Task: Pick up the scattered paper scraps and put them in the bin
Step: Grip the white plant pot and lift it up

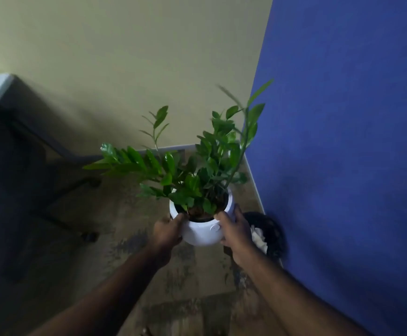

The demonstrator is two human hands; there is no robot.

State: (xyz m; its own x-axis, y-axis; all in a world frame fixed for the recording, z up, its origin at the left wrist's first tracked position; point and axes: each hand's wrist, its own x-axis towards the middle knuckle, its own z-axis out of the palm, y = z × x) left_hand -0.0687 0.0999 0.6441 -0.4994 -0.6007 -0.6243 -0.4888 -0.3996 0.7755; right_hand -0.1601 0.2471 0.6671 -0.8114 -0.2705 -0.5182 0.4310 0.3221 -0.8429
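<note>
A white round plant pot [201, 232] with a leafy green plant [192, 170] is held between both my hands above the floor. My left hand [167, 232] grips its left side with the thumb over the rim. My right hand [235, 230] grips the right side, thumb on the rim as well. Just right of the pot, by the blue wall, stands a dark mesh bin [269, 235] with white crumpled paper scraps [258, 237] inside it; my right hand and wrist hide part of the bin.
A blue wall [343, 141] runs along the right and a pale green wall [124, 69] along the back, meeting in a corner. A dark office chair with wheeled legs [52, 190] fills the left. The floor [197, 287] is mottled brown carpet.
</note>
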